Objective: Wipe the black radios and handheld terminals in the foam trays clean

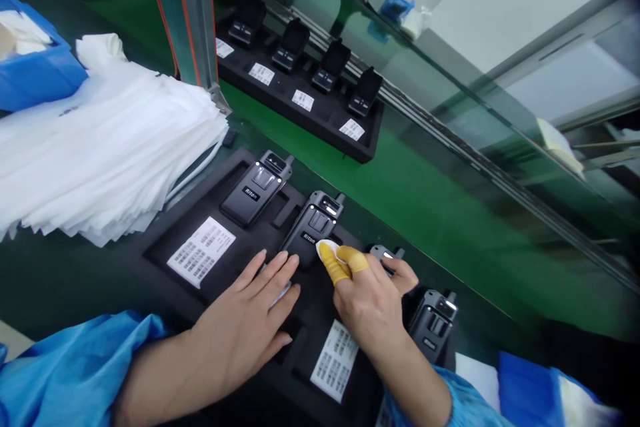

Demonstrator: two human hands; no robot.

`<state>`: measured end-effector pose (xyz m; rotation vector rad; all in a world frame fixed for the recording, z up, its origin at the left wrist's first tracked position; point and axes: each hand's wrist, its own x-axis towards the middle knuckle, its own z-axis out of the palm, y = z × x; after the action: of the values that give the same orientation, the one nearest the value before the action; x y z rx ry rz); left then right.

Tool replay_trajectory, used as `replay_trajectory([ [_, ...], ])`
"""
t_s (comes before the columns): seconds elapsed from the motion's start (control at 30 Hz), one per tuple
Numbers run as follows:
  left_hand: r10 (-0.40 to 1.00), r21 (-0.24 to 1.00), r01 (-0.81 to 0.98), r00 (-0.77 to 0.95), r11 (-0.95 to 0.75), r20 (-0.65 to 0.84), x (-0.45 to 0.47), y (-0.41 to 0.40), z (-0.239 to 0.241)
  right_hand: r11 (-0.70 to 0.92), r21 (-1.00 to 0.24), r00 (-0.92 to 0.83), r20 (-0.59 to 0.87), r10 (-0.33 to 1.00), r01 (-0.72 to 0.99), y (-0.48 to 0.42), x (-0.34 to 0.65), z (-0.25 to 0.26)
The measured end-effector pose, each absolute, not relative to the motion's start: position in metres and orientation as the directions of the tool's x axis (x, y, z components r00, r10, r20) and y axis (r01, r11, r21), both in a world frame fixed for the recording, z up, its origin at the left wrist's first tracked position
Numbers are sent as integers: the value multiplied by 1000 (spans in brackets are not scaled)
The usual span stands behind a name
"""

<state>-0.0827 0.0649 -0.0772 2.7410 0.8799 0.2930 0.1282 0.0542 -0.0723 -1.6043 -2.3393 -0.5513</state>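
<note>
A black foam tray (280,360) lies in front of me, holding several handheld radios face down with short antennas. One radio (310,230), marked Riton, sits between my hands. My right hand (370,287), with yellow covers on two fingers, pinches a small white wipe (326,244) against that radio's edge near the label. My left hand (255,313) lies flat with fingers stretched, its fingertips at the radio's lower end. Another radio (255,190) rests to the left. A third radio (387,255) is mostly hidden behind my right hand, and another (434,327) stands to its right.
White barcode labels (201,251) lie in the tray. At left are a stack of white sheets (110,147) and a blue bin (43,73). Beyond a green belt (400,200) sits another black tray (300,123) with radios. A metal post (195,20) rises behind the sheets.
</note>
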Motion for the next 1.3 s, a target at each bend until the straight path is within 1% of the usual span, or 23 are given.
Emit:
replay_trajectory([
  [0.1,584,301,537,807,-788,89,-83,66,-76,250,143,-287,415,863,958,52,135,-70],
  [0.17,587,301,540,804,-786,92,-83,66,-76,219,123,-251,451,857,968,53,134,-68],
  [0.27,592,290,544,799,-787,107,-83,66,-77,268,113,-289,476,831,957,60,123,-65],
  [0.4,584,271,541,805,-797,111,-83,66,-76,367,125,-383,445,810,922,71,108,-66],
  [0.53,578,265,537,809,-801,109,-84,67,-74,372,109,-381,428,819,922,65,116,-71],
  [0.67,578,253,538,807,-804,121,-83,68,-73,279,49,-274,413,869,959,49,134,-78],
  [0.77,571,246,531,810,-811,134,-83,67,-74,188,-13,-160,474,866,982,47,137,-78],
  [0.83,571,248,530,810,-811,135,-83,67,-74,170,-42,-127,501,856,985,53,133,-77],
  [1.0,562,242,523,816,-817,137,-84,66,-75,198,-64,-138,512,848,978,66,118,-82],
  [1.1,556,235,519,820,-822,136,-84,67,-74,248,-93,-171,500,849,964,56,111,-85],
  [1.23,565,254,524,815,-813,128,-85,67,-73,315,-189,-203,451,869,930,37,108,-74],
  [1.3,571,267,526,810,-808,130,-85,67,-74,286,-219,-165,447,879,933,35,110,-66],
])
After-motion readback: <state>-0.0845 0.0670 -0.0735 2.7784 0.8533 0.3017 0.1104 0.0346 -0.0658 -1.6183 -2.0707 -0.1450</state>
